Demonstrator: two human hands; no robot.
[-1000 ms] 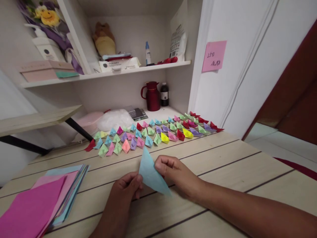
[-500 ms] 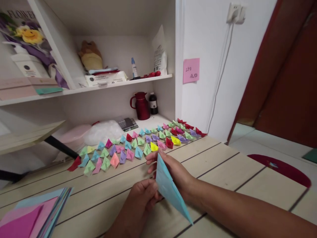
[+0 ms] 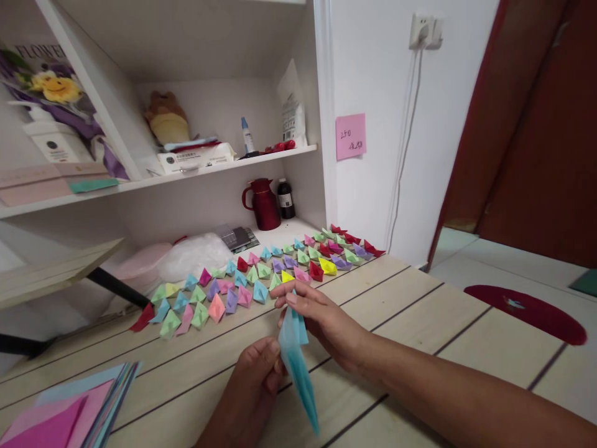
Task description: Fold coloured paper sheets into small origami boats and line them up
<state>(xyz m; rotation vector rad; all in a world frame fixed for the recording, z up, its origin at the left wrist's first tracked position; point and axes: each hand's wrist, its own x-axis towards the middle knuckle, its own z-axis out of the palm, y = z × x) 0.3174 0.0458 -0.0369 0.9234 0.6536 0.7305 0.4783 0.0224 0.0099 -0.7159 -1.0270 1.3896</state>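
Between my two hands a folded sheet of light blue paper point(image 3: 298, 367) is held upright above the table, partly opened so its inner layers show. My left hand point(image 3: 261, 373) pinches its left edge between thumb and fingers. At the top, my right hand point(image 3: 321, 311) grips the upper corner with thumb and fingers, and a small flap stands out below the thumb. Just beyond my hands, rows of small folded paper boats point(image 3: 217, 308) in many colours spread across the table.
A stack of coloured paper point(image 3: 69, 404) lies at the front left of the wooden table point(image 3: 420, 323). At the back stand a dark red jug point(image 3: 265, 205), a dark bottle point(image 3: 286, 198) and a clear plastic bag point(image 3: 193, 256). A raised wooden stand point(image 3: 60, 267) is at the left.
The blue paper has turned and its folds have opened, with a flap now showing. My right thumb has come onto its top corner. The view has shifted slightly.
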